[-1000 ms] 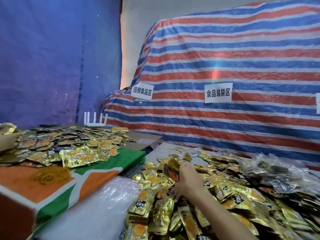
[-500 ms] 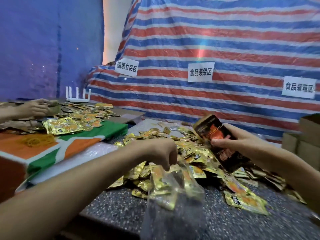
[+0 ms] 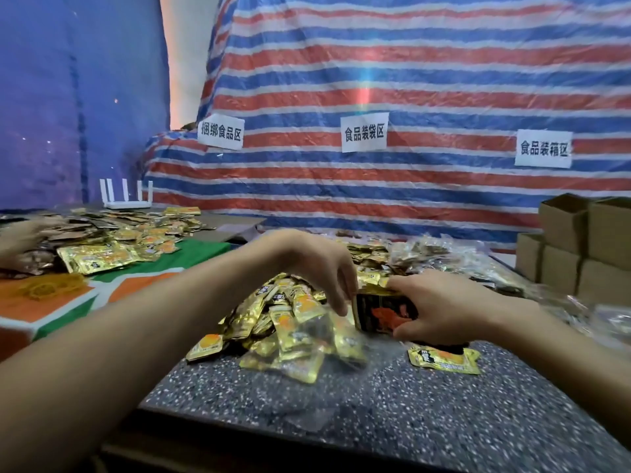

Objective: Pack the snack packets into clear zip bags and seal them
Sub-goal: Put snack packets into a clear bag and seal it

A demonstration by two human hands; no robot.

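A heap of gold snack packets [image 3: 290,322] lies on the speckled dark table [image 3: 426,414]. My right hand [image 3: 440,305] grips a stack of dark packets with red print [image 3: 384,312] just above the heap. My left hand [image 3: 321,268] hangs beside that stack with fingers curled downward, pinching the top of a clear zip bag [image 3: 317,380] that droops blurred toward the table's front. One gold packet [image 3: 444,360] lies apart under my right wrist.
Left, a lower table with a green-orange cloth [image 3: 136,281] holds more packets, yellow rubber bands [image 3: 47,286] and another person's hand [image 3: 24,233]. Filled clear bags [image 3: 471,261] pile at back right beside cardboard boxes [image 3: 580,247]. A striped tarp with paper labels hangs behind.
My right hand has brought the dark packet stack down from shoulder height to the bag's mouth beside my left hand. The view has tilted and shifted slightly.
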